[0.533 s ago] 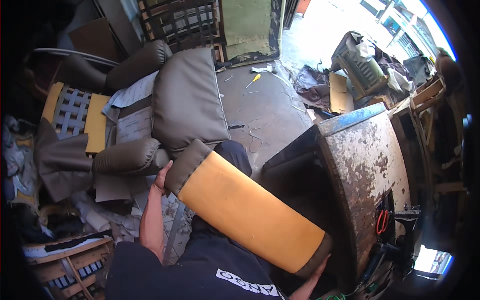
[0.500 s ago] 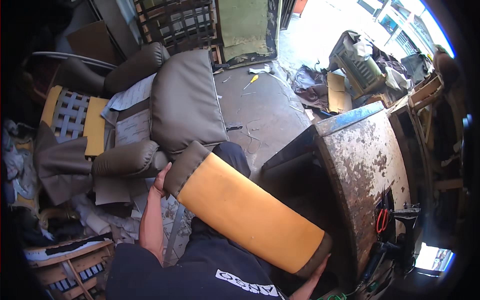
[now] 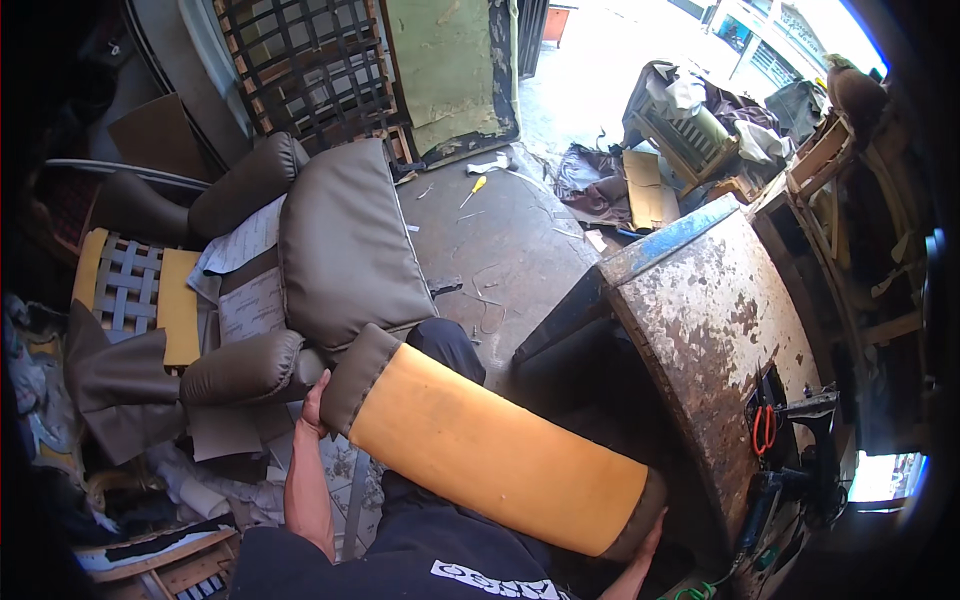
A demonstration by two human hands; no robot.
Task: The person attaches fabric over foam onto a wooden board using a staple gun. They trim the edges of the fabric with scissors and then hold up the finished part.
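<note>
A long cushion with bare orange foam on top and grey-brown cover at both ends lies slanted across my lap. My left hand grips its upper left end, where the cover wraps the foam. My right hand holds the lower right end from beneath, only fingers showing. Just past the upper end lies a grey-brown seat cushion resting on a stripped chair.
A chair frame with yellow foam and webbing straps sits left, with padded armrests. A rusty metal workbench stands right, with red-handled pliers. A screwdriver lies on the concrete floor. Scrap fabric and furniture parts are piled behind.
The view has shifted slightly; the cushion and both hands hold much the same position.
</note>
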